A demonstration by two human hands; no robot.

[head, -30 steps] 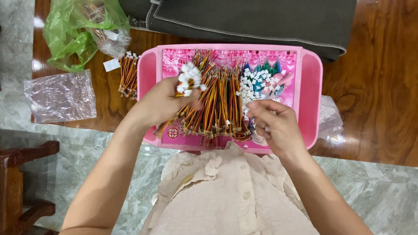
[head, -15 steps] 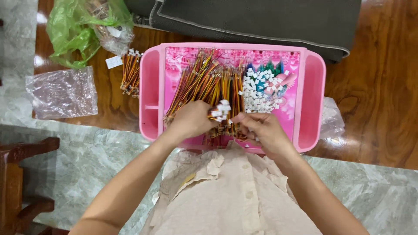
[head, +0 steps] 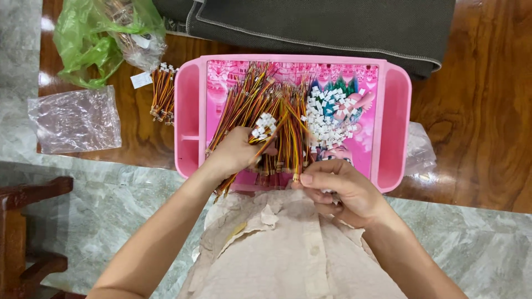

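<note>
Far left of frame: clear plastic bag and green bag on the desk, with a small finished wire bundle just left of the pink tray. None of it in my way.

My left hand, centre frame, is closed around a bunch of wires, white plug ends fanned up past my fingers. The bunch sits low over the loose wire pile in the tray.

My right hand, lower centre-right at the tray's near edge, pinches a single wire end between thumb and fingers; grip closed on it.

To do this well, I reckon: keep plug ends level in the left grip, feed each wire in parallel rather than crossed, pull singles straight out so the pile doesn't snag. Loose white plugs right of the pile: don't drag them along.
</note>
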